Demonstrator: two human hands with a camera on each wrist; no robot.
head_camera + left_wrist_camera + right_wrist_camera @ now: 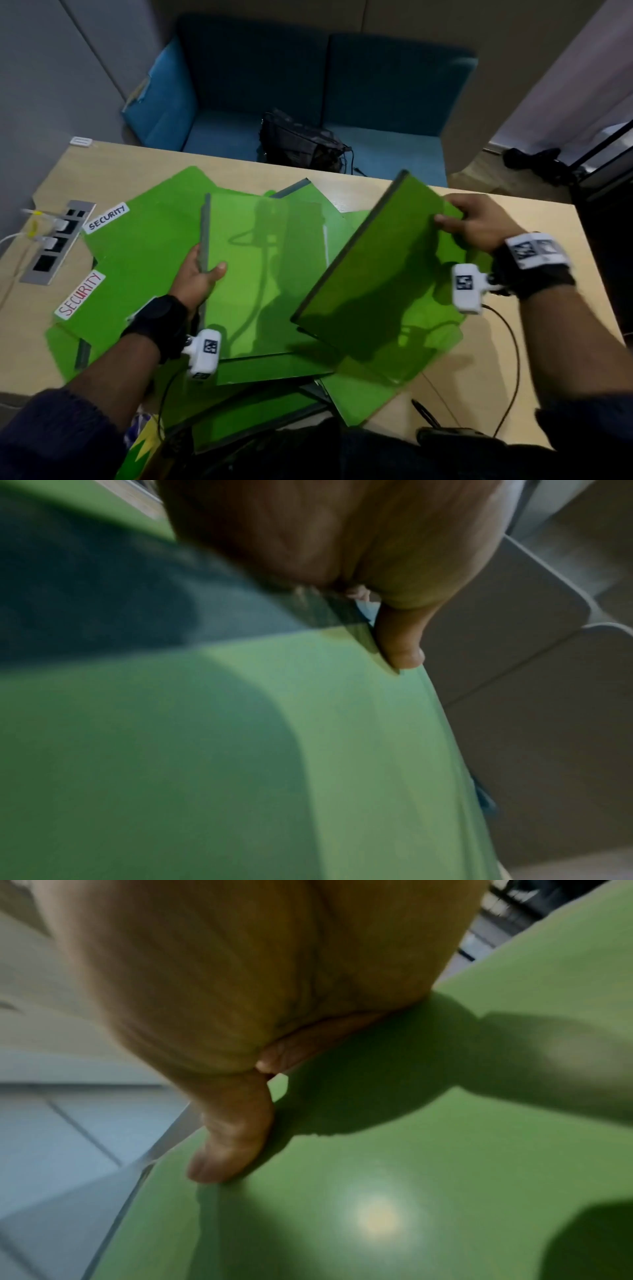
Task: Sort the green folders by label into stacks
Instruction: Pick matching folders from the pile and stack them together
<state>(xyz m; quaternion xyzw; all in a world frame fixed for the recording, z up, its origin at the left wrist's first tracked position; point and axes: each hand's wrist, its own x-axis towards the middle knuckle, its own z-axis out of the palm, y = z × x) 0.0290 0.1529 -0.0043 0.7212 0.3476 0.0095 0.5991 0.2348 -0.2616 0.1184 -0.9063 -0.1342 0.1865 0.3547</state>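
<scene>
Several green folders lie in a loose pile on the wooden table (513, 359). Two on the left show white SECURITY labels (107, 217) (79, 294). My left hand (200, 270) grips the grey spine edge of a flat folder (260, 274) in the middle, thumb on top; the left wrist view shows the thumb (397, 639) pressed on its green cover (240, 750). My right hand (476, 221) pinches the far right corner of another folder (376, 267), lifted and tilted above the pile. In the right wrist view the thumb (232, 1137) lies on that cover (411, 1177). Neither held folder shows a label.
A power socket strip (56, 241) with plugged chargers is set into the table's left side. A blue sofa (308, 85) with a black bag (301, 140) stands behind the table. A black pen (424, 413) lies near the front right edge. Bare table shows at the right.
</scene>
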